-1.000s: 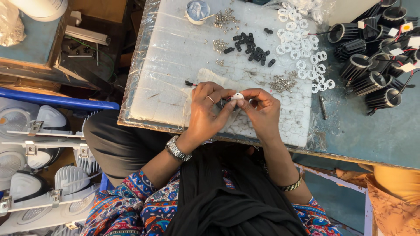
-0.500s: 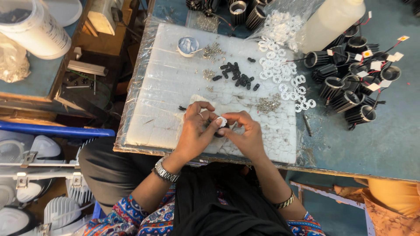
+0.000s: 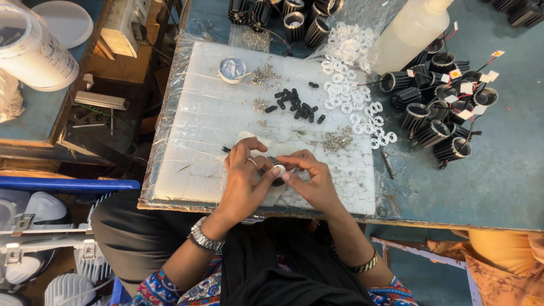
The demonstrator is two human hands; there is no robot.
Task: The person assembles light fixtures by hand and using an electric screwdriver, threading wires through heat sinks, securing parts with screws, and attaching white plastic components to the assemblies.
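Note:
Both of my hands meet over the near edge of a white foam board [image 3: 198, 141] wrapped in clear plastic. My left hand [image 3: 245, 180], with a ring and a metal wristwatch, and my right hand [image 3: 313, 180], with a bangle, together pinch a small black part with a white ring [image 3: 277, 170] on top. On the board beyond lie small black pieces [image 3: 294, 106], a heap of white plastic rings [image 3: 351, 102] and clusters of tiny metal screws [image 3: 338, 140].
A small round tin [image 3: 232, 69] stands at the board's far side. Black finned lamp housings [image 3: 439, 113] with wires crowd the blue table at right, near a white plastic bottle [image 3: 411, 31]. A white tub [image 3: 31, 51] and white lamp shells [image 3: 34, 226] sit at left.
The view has shifted, so the board and hands appear lower and more central. My hands stay together on the small part, with only slight finger movement.

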